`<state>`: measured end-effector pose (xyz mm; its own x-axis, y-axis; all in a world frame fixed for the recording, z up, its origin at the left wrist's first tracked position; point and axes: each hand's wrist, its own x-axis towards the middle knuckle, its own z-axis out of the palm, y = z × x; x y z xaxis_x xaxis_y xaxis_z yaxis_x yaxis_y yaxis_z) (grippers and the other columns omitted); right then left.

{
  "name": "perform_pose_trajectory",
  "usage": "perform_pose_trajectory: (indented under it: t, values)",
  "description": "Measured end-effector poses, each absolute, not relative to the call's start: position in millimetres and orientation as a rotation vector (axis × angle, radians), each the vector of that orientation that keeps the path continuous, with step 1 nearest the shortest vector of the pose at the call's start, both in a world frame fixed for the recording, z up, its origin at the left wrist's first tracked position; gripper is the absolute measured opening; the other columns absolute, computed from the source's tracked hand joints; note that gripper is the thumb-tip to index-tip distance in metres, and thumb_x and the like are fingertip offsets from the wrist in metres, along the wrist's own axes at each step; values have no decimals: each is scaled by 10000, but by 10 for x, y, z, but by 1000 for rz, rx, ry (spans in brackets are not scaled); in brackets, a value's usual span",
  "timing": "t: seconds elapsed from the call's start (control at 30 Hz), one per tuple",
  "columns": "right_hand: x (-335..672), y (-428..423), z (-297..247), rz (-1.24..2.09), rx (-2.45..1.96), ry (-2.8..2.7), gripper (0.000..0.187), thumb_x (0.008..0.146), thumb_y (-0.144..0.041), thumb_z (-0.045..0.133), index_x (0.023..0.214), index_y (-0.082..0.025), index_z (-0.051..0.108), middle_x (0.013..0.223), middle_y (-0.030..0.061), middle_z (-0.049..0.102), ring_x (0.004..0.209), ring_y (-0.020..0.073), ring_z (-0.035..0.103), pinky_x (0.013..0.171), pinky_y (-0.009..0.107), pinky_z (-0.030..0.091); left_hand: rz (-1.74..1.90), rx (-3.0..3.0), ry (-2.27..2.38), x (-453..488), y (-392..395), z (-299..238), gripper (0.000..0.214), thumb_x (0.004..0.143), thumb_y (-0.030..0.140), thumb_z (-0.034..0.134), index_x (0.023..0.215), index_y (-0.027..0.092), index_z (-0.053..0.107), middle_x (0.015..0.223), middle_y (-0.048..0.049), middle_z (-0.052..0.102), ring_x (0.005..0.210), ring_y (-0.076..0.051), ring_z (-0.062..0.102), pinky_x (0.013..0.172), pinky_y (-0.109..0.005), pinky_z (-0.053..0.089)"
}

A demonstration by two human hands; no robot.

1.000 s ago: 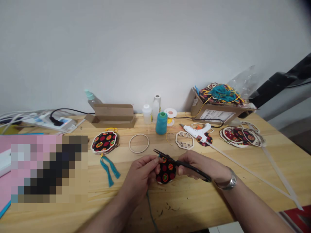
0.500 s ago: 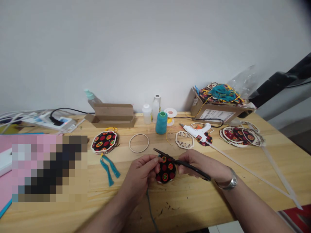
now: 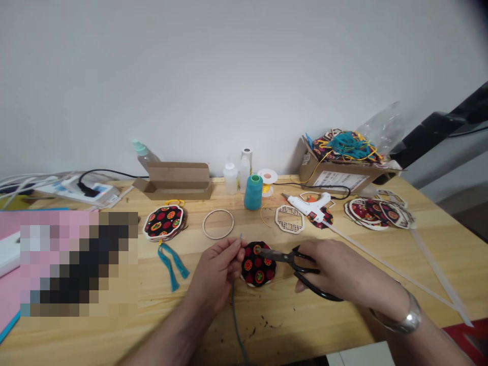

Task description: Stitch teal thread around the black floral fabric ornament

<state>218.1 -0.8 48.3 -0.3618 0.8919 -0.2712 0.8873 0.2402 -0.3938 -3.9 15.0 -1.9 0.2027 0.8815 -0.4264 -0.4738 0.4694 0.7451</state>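
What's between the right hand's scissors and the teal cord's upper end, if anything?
No separate object visible. The scissors in the right hand point toward the left hand, which pinches the teal cord near its upper end; only that hand crowds the gap. The patterned fabric disc sits beneath the blades.

The fabric piece (image 3: 258,265) is showing a black face with dark-red dots and orange-and-green flowers, its outline softly scalloped, a pale edge peeking out along the bottom. It is facing upward over the worktop (image 3: 305,335), just beside the left hand (image 3: 219,269). The teal cord (image 3: 235,320) is poking a short tip above that hand's pinched fingers and trailing down toward the near edge. The black-handled scissors (image 3: 287,257) are sitting in the right hand (image 3: 331,262), blades pointing left across the fabric's upper part.
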Motion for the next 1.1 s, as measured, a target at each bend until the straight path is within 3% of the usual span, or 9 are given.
perform_pose_trajectory:
  t: [0.17,0.47,0.6,0.67,0.8,0.97,1.1]
  values:
    - [2492,-163,368,658,-2018,-2392,68,722,-258,541,710,-193,527,704,12,586,593,131,489,519,231,272,992,514,942,-32,149,-9,161,704,252,646,712,94,617,521,41,466,384,5,240,368,-133,156]
    - [2907,-286,254,578,-2245,-2315,84,728,-235,490,720,-199,566,718,25,601,594,151,538,512,240,296,989,524,921,-42,142,-37,130,726,226,626,724,96,626,528,42,455,405,-1,264,383,-132,161]
    - [2804,-232,345,329,-2288,-2297,141,774,-284,474,736,-203,583,717,39,595,631,174,558,545,258,336,990,528,915,-41,140,-26,131,731,228,620,719,98,625,531,41,456,405,-2,261,384,-136,158]
    - [2642,-170,418,189,-2222,-2306,164,794,-295,469,771,-194,597,749,57,587,672,185,558,581,274,363,985,530,914,-40,136,-16,135,727,233,624,717,98,624,533,40,459,405,-3,257,385,-139,156]
    - [2154,19,519,221,-1809,-2427,171,842,-241,440,882,-205,603,891,59,574,810,186,535,715,303,400,984,525,927,-38,131,-3,150,709,244,643,715,95,622,525,41,462,400,-2,253,384,-140,157]
    - [1672,316,423,222,-1391,-2609,162,788,-74,482,834,-160,611,866,75,542,867,191,476,774,321,390,991,515,916,-39,134,0,158,700,250,653,718,97,618,516,47,457,387,0,236,375,-143,140]
    - [1607,482,244,313,-1264,-2634,211,784,-58,494,922,-164,615,945,79,525,927,185,433,796,311,387,989,519,913,-45,136,-7,163,700,257,654,711,99,614,519,48,456,389,1,245,377,-141,147]
